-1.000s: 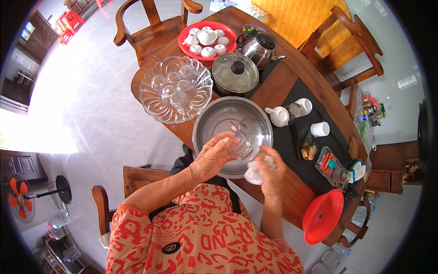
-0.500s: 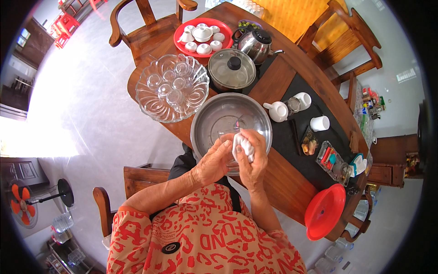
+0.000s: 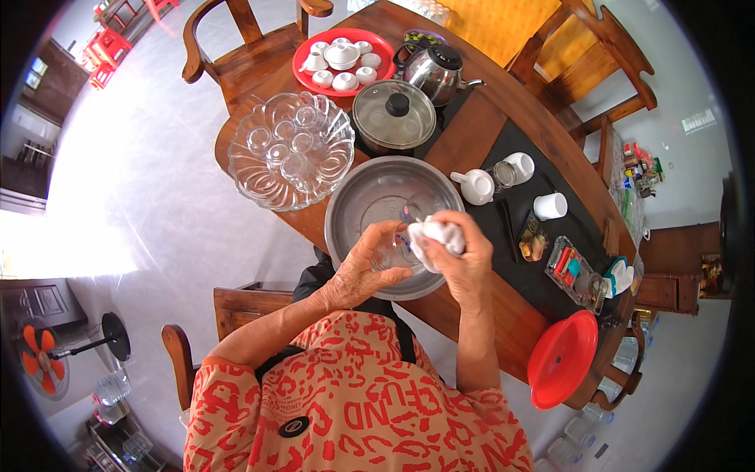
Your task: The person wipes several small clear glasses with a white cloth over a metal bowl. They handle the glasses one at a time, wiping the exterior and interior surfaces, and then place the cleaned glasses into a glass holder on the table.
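A: While both hands hung over the steel basin (image 3: 370, 197), what did each grip?
B: Left hand (image 3: 363, 271) was curled around a small clear glass (image 3: 391, 253). Right hand (image 3: 464, 259) was closed on a bunched white cloth (image 3: 434, 234), pressed at the glass mouth.
A: Where was the glass?
B: Above the near side of the basin, between the two hands, touching both the cloth and the left fingers.
A: Around it?
B: Cut-glass bowl (image 3: 259, 169) with small glasses inside sat left of the basin. Lidded pot (image 3: 393, 116) just beyond it, kettle (image 3: 436, 69) and red tray (image 3: 311, 79) of white cups farther back. White teapot (image 3: 476, 186) right of the basin, red lid (image 3: 561, 359) at the table's (image 3: 472, 141) near right edge.
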A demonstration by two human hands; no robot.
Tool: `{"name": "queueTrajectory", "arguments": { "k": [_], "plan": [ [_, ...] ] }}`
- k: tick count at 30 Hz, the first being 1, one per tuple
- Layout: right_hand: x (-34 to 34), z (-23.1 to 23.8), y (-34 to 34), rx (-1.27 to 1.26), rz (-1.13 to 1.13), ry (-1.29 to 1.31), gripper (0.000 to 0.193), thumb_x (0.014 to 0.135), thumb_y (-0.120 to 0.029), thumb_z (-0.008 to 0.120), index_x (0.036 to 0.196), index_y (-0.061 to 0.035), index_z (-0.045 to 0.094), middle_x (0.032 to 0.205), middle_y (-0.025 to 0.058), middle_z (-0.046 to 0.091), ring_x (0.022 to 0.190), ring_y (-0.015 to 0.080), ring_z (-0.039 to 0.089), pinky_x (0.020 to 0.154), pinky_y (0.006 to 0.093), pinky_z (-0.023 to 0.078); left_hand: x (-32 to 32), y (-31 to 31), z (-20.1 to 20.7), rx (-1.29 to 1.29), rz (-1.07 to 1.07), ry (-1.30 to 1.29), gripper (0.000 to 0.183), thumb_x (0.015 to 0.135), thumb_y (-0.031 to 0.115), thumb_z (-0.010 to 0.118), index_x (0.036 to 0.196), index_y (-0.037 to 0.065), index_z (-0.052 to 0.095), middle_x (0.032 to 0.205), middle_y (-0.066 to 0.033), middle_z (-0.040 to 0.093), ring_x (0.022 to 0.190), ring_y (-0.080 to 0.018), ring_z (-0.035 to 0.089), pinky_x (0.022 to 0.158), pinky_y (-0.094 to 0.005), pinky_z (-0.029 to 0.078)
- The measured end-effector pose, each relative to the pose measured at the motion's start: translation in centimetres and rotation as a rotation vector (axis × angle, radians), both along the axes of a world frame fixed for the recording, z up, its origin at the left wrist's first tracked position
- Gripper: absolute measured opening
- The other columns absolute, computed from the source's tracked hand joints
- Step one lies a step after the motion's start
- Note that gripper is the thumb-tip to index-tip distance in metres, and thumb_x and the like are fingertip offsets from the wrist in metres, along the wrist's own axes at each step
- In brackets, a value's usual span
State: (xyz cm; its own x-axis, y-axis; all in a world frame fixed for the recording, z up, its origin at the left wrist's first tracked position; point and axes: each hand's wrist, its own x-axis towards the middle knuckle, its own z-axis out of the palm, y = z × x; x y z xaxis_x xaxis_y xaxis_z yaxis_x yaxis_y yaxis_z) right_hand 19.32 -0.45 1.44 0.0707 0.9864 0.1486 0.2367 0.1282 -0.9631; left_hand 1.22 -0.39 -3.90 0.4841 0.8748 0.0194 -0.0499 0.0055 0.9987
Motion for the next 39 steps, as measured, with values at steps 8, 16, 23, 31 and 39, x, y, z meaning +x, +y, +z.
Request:
{"name": "queueTrajectory", "arguments": {
  "k": [8,16,23,31,39],
  "plan": [
    [0.5,0.1,-0.7,-0.388,0.103,-0.103,0.025,0.072,-0.008,0.073,0.087,-0.0023,0.054,0.074,0.0036,0.058,0.068,0.0102,0.053,0.061,0.0271,0.046,-0.6,0.5,1.1,0.445,0.147,0.379,0.07,0.065,0.015,0.079,0.125,0.006,0.044,0.113,-0.0145,0.05,0.103,-0.0334,0.048,0.089,-0.0417,0.041],
    [-1.1,-1.8,0.0,-0.021,0.032,-0.464,0.037,0.066,-0.005,0.075,0.094,-0.0034,0.052,0.081,0.0116,0.06,0.071,0.0256,0.06,0.063,0.0338,0.049,-0.7,0.5,1.1,0.559,0.122,0.496,0.066,0.064,0.013,0.08,0.12,0.005,0.047,0.115,-0.0133,0.052,0.104,-0.0326,0.049,0.088,-0.0412,0.043],
    [-1.0,-1.8,0.5,0.287,0.047,-0.415,0.034,0.06,0.003,0.076,0.088,-0.0025,0.057,0.089,0.0073,0.056,0.078,0.0236,0.059,0.065,0.0325,0.049,-0.9,1.4,1.1,0.452,0.137,0.373,0.059,0.061,0.013,0.082,0.113,0.006,0.053,0.107,-0.01,0.056,0.098,-0.0269,0.054,0.082,-0.0369,0.047],
    [1.0,0.1,-1.8,0.004,0.409,-0.212,0.038,0.073,0.003,0.067,0.11,-0.0004,0.061,0.113,0.0095,0.054,0.095,0.0202,0.06,0.078,0.0293,0.051,-1.8,2.1,1.2,0.524,0.159,0.369,0.056,0.058,0.017,0.082,0.107,0.007,0.057,0.102,-0.0089,0.058,0.093,-0.03,0.055,0.079,-0.0399,0.048],
    [1.8,0.1,-1.4,0.036,0.645,-0.33,0.045,0.075,0.005,0.062,0.119,-0.0019,0.058,0.12,0.011,0.059,0.106,0.0266,0.059,0.091,0.0333,0.047,-1.7,2.5,1.9,0.639,0.053,0.335,0.055,0.056,0.018,0.082,0.105,0.009,0.059,0.102,-0.008,0.058,0.093,-0.0292,0.055,0.077,-0.0403,0.048]
  ]
}}
